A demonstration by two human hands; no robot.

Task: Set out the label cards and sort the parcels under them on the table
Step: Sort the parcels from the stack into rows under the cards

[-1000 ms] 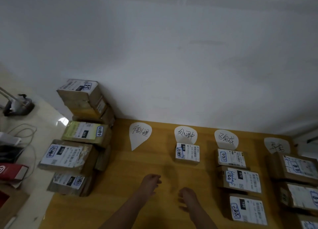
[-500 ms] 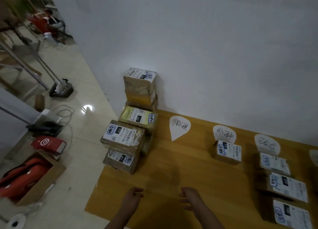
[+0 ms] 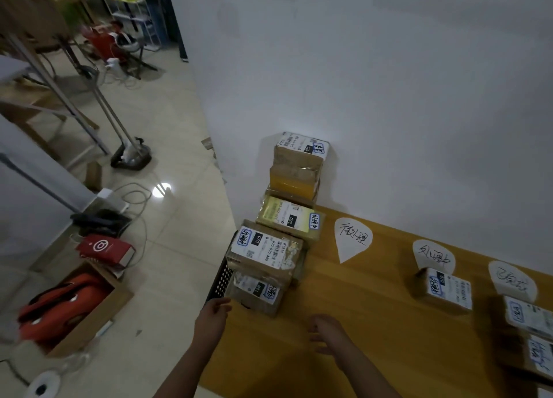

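The view has swung to the left since a moment ago. Now the floor on the left shows much more, and the stack of unsorted parcels [image 3: 278, 236] sits near the middle. The rows on the right have slid toward the edge. That likely means the person has turned to the stack to fetch the next box.

On the far left, on the floor, a cardboard box [image 3: 86, 317] holds something orange-red. It has no part in the job.

Next comes the left hand [image 3: 214, 317]. It is open, with fingers loosely curled, and holds nothing. It has moved up close to the lowest front parcel [image 3: 257, 293] of the stack, just at its left corner. A black holed thing pokes out beside that box; it may be a basket, but it is too dim to tell.

The right hand [image 3: 327, 334] is open and empty too. It hovers over the wooden table [image 3: 344, 308], a little below and to the right of the same parcel.

Further right, the first label card [image 3: 353, 239] has no parcel under it yet. The second label card [image 3: 434, 257] has one parcel [image 3: 446, 288] below it. The third label card [image 3: 511, 281] has a row of parcels under it, cut off by the edge.
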